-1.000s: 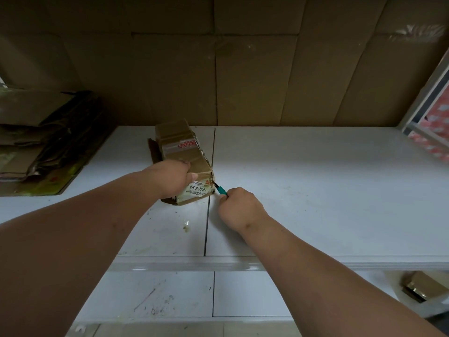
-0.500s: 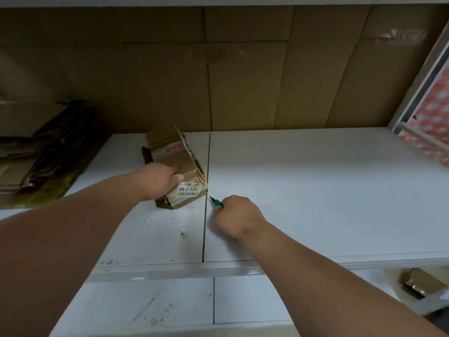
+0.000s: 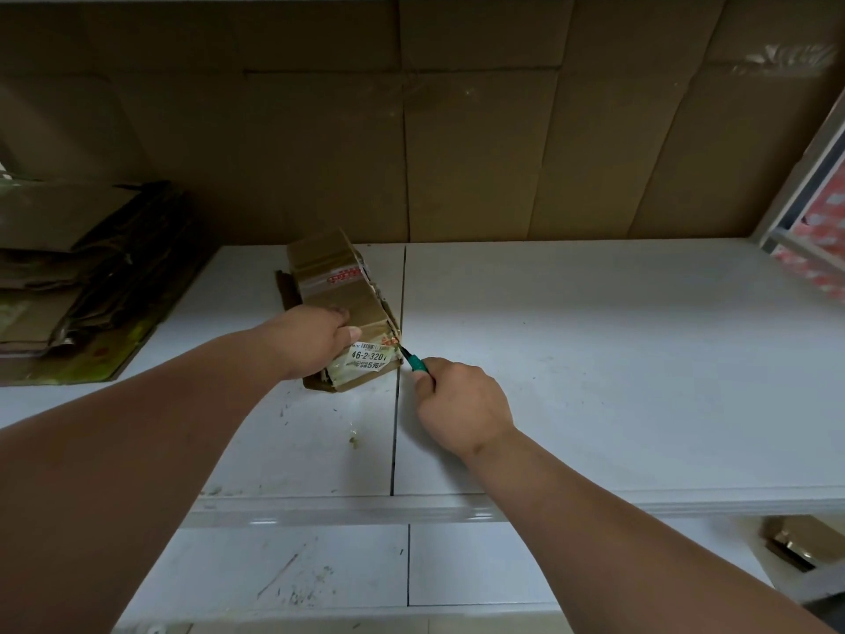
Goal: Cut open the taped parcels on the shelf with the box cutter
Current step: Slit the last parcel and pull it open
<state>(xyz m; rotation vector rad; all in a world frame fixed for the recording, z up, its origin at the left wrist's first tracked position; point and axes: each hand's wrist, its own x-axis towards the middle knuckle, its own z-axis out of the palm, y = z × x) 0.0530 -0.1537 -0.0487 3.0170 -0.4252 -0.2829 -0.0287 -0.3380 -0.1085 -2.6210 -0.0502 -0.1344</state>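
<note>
Head cam: brown taped parcel [image 3: 338, 286] w/ white barcode label, tilted on white shelf [image 3: 594, 359] near panel seam. Left hand [image 3: 315, 340] grips parcel's near end. Right hand [image 3: 462, 404] clenched round green box cutter [image 3: 415, 361], tip at parcel's right corner.

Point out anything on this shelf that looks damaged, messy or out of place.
The parcel under the left hand is battered: its right edge is ragged and torn where the box cutter, gripped by the right hand, meets it. A small yellowish scrap lies on the scuffed shelf in front. Flattened cardboard is piled untidily at far left.
</note>
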